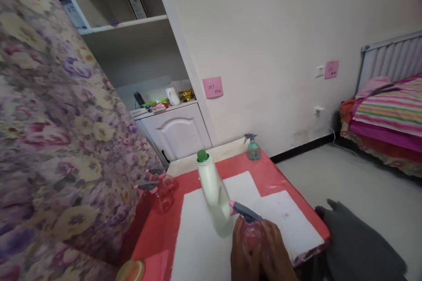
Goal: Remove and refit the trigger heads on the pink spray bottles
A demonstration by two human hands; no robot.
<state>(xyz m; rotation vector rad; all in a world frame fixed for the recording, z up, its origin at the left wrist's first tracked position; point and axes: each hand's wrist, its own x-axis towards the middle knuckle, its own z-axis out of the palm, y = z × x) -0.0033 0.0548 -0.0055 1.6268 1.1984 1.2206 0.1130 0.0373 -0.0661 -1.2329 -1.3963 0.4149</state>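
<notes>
Between my two hands is a clear pink spray bottle [251, 236] with a grey trigger head and pink nozzle pointing left. My left hand [240, 246] wraps its left side, and my right hand [273, 243] closes round the right side. The bottle's base is hidden by my hands. Just left of it stands a large pale green jug [212, 193] with a handle and a green piece at its mouth. Two more pink spray bottles [162, 199] stand at the table's left side. At the far right corner is a green spray bottle [253, 150].
White sheets [194, 237] cover part of the red tablecloth [273, 169]. A round container [131, 271] sits at the near left. A floral curtain [66, 140] hangs along the left side. Beyond the table are a white cabinet [178, 129] and a wall; a dark grey object [359, 241] is at the right.
</notes>
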